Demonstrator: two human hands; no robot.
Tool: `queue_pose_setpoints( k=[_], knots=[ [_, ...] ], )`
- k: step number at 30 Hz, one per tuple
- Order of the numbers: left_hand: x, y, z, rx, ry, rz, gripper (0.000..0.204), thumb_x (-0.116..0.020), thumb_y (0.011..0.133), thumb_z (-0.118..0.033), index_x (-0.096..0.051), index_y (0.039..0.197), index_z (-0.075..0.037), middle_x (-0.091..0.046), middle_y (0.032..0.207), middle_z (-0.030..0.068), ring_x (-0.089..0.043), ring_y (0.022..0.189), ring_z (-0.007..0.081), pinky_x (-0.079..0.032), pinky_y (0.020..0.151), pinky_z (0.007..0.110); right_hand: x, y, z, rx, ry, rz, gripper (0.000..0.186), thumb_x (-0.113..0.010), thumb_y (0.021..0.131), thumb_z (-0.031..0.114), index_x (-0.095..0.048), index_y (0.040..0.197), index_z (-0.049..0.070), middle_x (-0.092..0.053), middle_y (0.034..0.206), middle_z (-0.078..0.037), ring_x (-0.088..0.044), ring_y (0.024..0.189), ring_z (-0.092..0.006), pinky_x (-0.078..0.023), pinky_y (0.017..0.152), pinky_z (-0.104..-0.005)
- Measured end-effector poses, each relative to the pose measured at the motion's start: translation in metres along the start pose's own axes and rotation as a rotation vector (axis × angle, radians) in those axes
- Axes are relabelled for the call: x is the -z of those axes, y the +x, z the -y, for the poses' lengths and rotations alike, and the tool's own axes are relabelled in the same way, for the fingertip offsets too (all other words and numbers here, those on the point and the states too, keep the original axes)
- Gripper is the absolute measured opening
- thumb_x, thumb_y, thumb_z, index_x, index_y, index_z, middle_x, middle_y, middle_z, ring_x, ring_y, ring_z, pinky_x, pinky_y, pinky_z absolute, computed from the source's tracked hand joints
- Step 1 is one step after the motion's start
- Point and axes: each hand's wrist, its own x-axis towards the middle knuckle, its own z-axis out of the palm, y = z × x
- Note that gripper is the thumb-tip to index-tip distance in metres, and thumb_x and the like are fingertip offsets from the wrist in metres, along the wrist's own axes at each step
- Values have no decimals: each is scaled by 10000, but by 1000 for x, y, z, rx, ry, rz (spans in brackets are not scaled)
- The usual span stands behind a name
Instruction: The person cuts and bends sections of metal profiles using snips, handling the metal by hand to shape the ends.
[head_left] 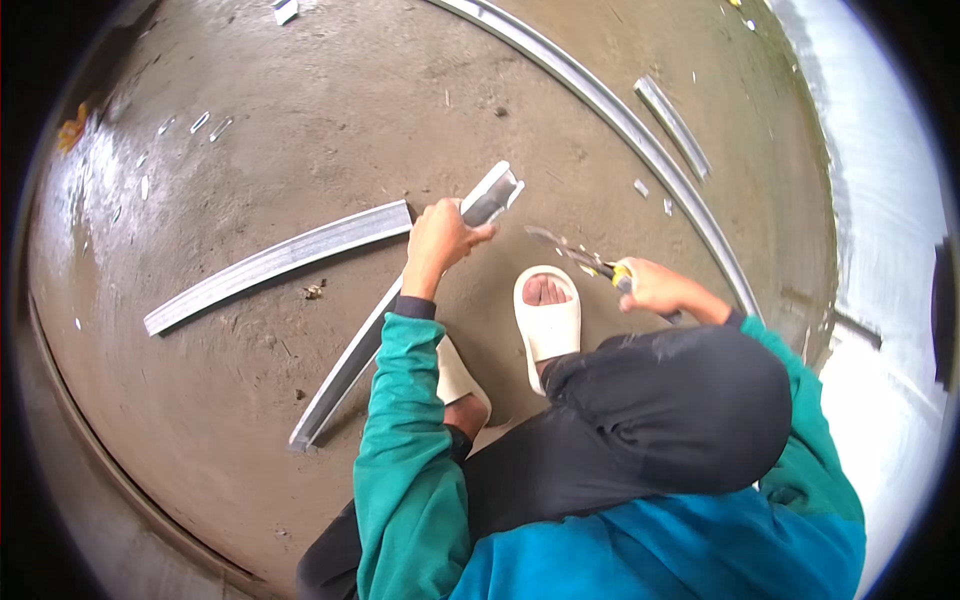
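My left hand (443, 240) is closed round a silver metal channel (345, 375) near its upper end, which has a jagged edge; the channel slants down toward the lower left beside my left sandal. To the right, my right hand (655, 288) grips metal snips (590, 262) with yellow and dark handles. Their blades point up-left, a short distance from the channel's end and apart from it. My white sandals (548, 330) are below, between the two hands, with my bent knee under my right forearm.
Another metal channel (270, 260) lies at left on the grey concrete floor (250, 120). A long channel (640, 135) crosses from the top to the right, beside a short piece (672, 125). Several small metal offcuts (200, 123) are scattered about. A pale wall (870, 200) borders the right.
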Motion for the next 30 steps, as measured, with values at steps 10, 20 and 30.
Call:
queue_pose_setpoints(
  k=[10,20,30],
  knots=[
    [30,-25,-14,-45,-380,452,280,-777,742,-211,-642,809,26,-655,635,56,-638,542,127,-500,525,271,20,41,-83,350,-702,-688,1013,-834,587,397,-373,1369,-53,-450,1306,-235,-362,1287,-404,-250,1066,-540],
    [11,-41,-27,18,-249,381,312,-735,663,-221,-672,835,33,-683,654,122,-688,584,200,-554,592,322,75,67,126,1225,-779,-507,248,-717,791,246,-664,970,84,-632,964,-47,-562,1077,-245,-353,1036,-498],
    [9,-49,-19,-23,-31,205,350,-745,643,-288,-682,845,-9,-675,685,163,-684,690,313,-552,685,403,54,102,129,1334,-1010,-483,126,-645,815,188,-621,771,72,-606,806,-47,-574,977,-212,-304,1043,-503]
  ],
)
